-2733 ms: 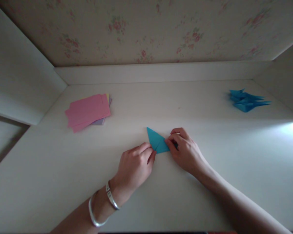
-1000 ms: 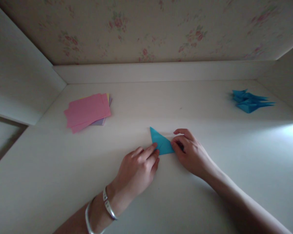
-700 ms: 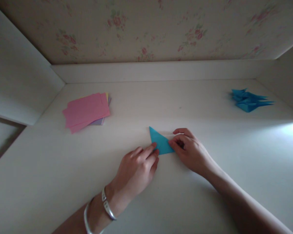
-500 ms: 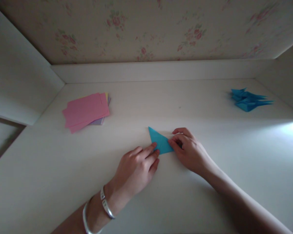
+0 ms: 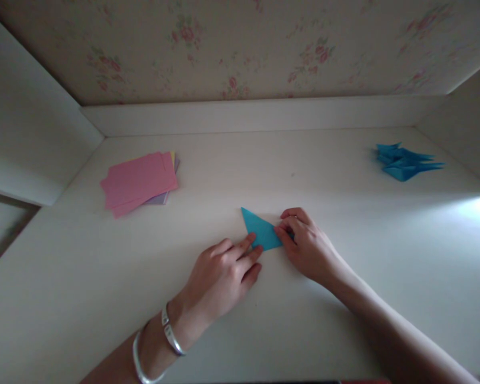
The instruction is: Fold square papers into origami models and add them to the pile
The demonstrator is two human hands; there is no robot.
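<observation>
The single folded blue paper (image 5: 266, 232) lies on the white worktop (image 5: 232, 178) between the two hands, its long axis slanting from far left to near right. Its sharp tip points away from the person, up and to the left toward the flowered wall (image 5: 240, 53), and the opposite end runs in under the right hand (image 5: 310, 248). That hand pinches the paper there between thumb and fingers, while the left hand (image 5: 222, 277) is spread — two fingertips press on the paper's left side, the thumb held apart just beside it. The hands are apart from each other. Two silver bangles (image 5: 172, 338) circle the left wrist. One stack of paper (image 5: 138, 184) sits at the far left, pink on top, with yellow and purple edges showing beneath. At the far right lies one cluster of pointed blue folded shapes (image 5: 404, 165); they overlap, perhaps two or three, and I cannot count them surely. Against the earliest frame, the left fingers, then bunched at the paper's lower corner, now stretch over its face — and the slanting line that crossed that face has given way to plain blue.
</observation>
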